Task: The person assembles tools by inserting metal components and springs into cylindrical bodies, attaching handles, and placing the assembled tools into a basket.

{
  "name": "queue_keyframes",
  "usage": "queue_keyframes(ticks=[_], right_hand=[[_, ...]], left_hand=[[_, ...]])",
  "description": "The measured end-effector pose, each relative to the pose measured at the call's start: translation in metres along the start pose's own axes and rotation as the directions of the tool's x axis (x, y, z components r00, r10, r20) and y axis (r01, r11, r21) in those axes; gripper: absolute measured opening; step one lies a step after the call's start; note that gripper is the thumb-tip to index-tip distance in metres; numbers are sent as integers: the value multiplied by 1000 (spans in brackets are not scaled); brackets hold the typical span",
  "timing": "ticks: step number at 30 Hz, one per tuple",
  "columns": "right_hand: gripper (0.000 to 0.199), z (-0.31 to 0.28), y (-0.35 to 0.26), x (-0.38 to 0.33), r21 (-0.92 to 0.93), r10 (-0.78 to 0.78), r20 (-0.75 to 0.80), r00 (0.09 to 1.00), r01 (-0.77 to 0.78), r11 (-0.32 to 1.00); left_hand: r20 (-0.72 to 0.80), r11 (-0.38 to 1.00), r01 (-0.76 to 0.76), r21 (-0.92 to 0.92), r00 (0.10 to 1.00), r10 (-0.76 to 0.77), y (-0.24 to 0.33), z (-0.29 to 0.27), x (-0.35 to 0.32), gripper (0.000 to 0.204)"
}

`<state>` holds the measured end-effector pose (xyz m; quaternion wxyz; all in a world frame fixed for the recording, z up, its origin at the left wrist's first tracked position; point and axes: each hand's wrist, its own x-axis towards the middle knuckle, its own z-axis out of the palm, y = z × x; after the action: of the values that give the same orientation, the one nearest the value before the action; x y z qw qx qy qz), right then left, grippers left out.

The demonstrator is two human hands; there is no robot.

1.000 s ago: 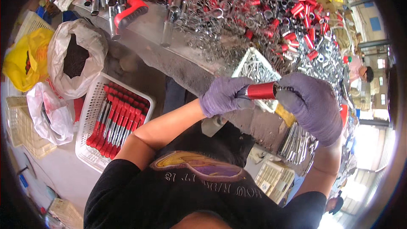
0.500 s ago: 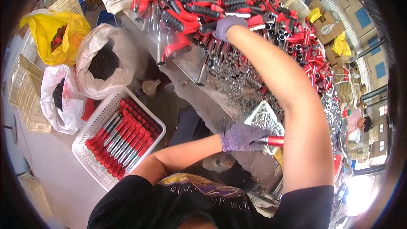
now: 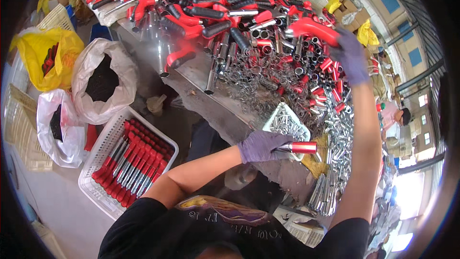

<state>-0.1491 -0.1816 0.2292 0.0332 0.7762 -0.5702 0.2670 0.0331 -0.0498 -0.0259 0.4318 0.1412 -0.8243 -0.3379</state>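
My left hand (image 3: 264, 146), in a purple glove, is closed around a metal tube with a red end sleeve (image 3: 304, 147), held level over the table's near edge. Farther out and to the right, my gloved right hand (image 3: 352, 58), slightly blurred, grips a curved red handle (image 3: 314, 29) with a shiny metal end pointing left. That handle is above a pile of chrome and red tube pieces (image 3: 306, 60). Just beyond my left hand stands a small white basket of metal pins (image 3: 286, 121).
Red and black handles (image 3: 206, 9) are heaped along the table's far side, beside tangled springs (image 3: 254, 76). Loose bolts (image 3: 338, 139) lie at right. On the left are a white crate of red-handled parts (image 3: 177, 151), a yellow sack (image 3: 31, 74) and a white sack (image 3: 129, 86).
My right hand has moved from the heap of handles toward the right, now carrying a red handle. My left hand still holds the tube, shifted slightly left in view as the head turned.
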Motion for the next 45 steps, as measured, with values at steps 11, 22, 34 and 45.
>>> queue_keyframes(ticks=[11, 22, 34, 45], right_hand=[[70, -11, -5, -270, 882, 557, 270, 785, -434, 185], [49, -104, -39, -302, 209, 377, 101, 921, -390, 897], [43, -63, -31, -279, -155, -123, 487, 865, 224, 962], [39, -56, -53, -271, 76, 410, 572, 710, -544, 835]], left_hand=[[205, 993, 92, 81, 973, -106, -7, 9, 0, 47], [258, 984, 147, 100, 951, -169, 16, 6, 11, 42], [284, 992, 9, 127, 958, -46, 11, 11, 10, 41], [129, 974, 3, 225, 991, -33, 22, 11, 0, 44]])
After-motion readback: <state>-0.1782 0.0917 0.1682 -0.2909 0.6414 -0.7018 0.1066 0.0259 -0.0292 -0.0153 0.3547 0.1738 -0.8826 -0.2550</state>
